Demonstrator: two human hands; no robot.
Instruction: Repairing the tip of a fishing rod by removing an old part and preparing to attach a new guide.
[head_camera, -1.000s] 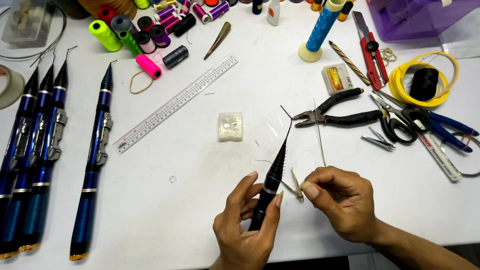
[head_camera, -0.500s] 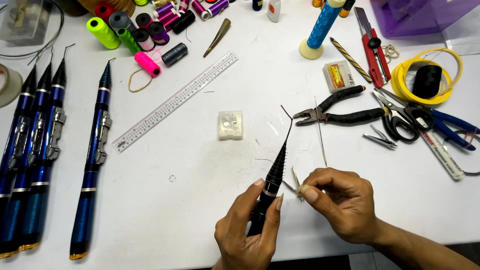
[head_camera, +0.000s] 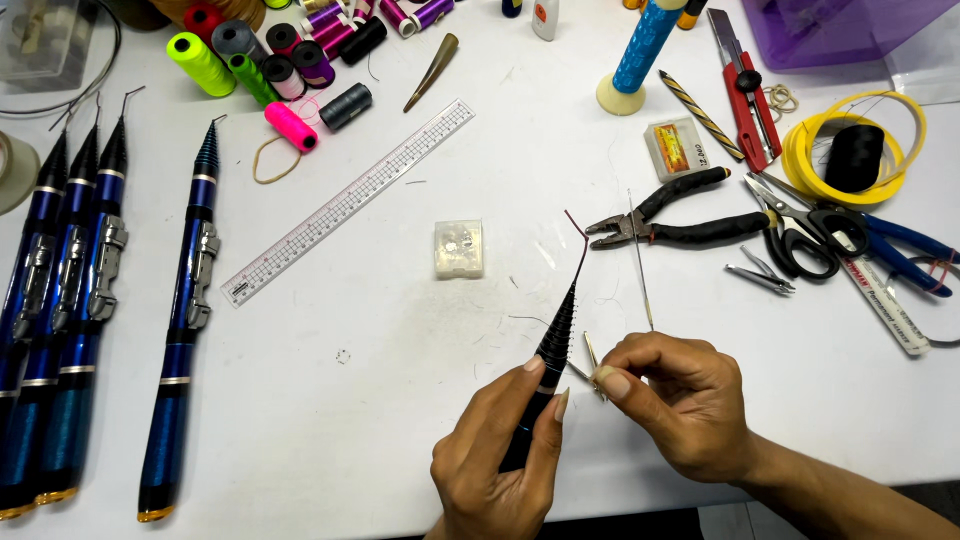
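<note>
My left hand (head_camera: 500, 455) grips the lower part of a black telescopic rod tip (head_camera: 556, 330) that points up and slightly right over the white table (head_camera: 400, 330). My right hand (head_camera: 680, 405) is just to its right, thumb and forefinger pinched on a small metal guide piece (head_camera: 592, 360) beside the rod. A thin straight wire (head_camera: 640, 260) lies on the table just above my right hand.
Several blue collapsed fishing rods (head_camera: 100, 290) lie at the left. A clear ruler (head_camera: 350, 200), a small clear plastic box (head_camera: 459, 248), black pliers (head_camera: 670, 215), scissors (head_camera: 800, 235), thread spools (head_camera: 280, 60) and a yellow coil (head_camera: 850, 150) surround the work spot.
My hands have shifted only slightly; the right fingers have closed in a little toward the rod tip.
</note>
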